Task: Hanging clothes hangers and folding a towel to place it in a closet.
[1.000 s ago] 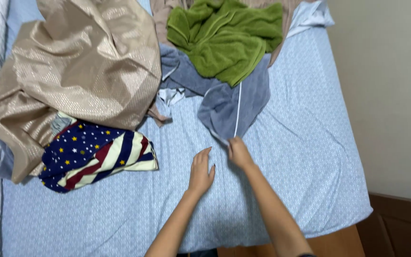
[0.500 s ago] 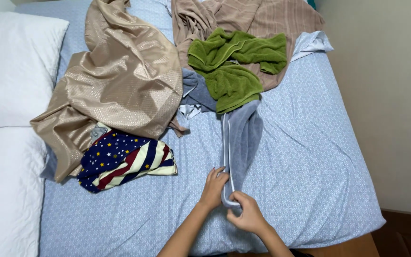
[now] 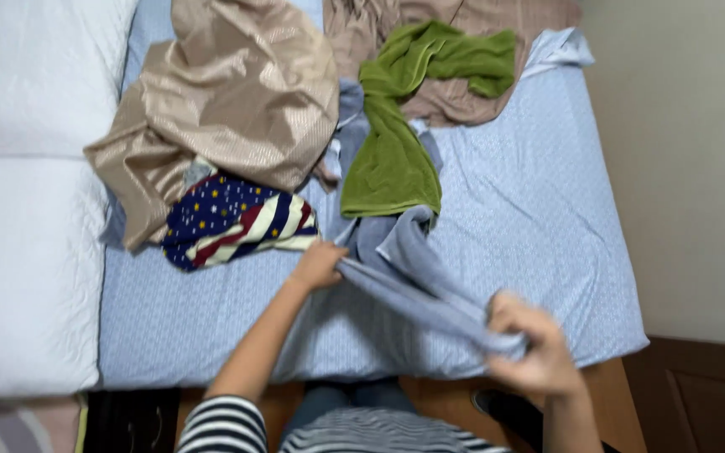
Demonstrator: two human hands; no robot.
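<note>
The bed (image 3: 539, 252) fills most of the view, covered with a light blue patterned sheet. At 9 o'clock of it lie 2 white pillows (image 3: 27, 210), one above the other in the picture, touching the sheet's left edge.

At 12 o'clock a large shiny beige cloth (image 3: 237, 101) lies crumpled on the sheet. Beside it, toward 1 o'clock, a brown ribbed garment (image 3: 463, 101) is spread near the top edge of the bed. A green towel (image 3: 396, 143) lies partly on this brown garment and runs down toward the centre of the bed.

Under the lower edge of the beige cloth, at about 10 o'clock from the hands, there is a navy cloth with stars and red-and-cream stripes (image 3: 237, 220).

The grey-blue garment (image 3: 413, 277) is in the centre of the bed. Its upper end lies under the lower end of the green towel, and the rest is pulled out in a long band toward 5 o'clock.

The left hand (image 3: 319, 264) is closed on the garment's edge, just below the starred cloth. The right hand (image 3: 530, 344) is at the near edge of the bed, at 5 o'clock, with fingers curled tightly around the other end of the band; this hand looks blurred. The garment is stretched between the 2 hands, lifted a little above the sheet.

At 6 o'clock a striped sleeve (image 3: 220, 424) of the person shows.
</note>
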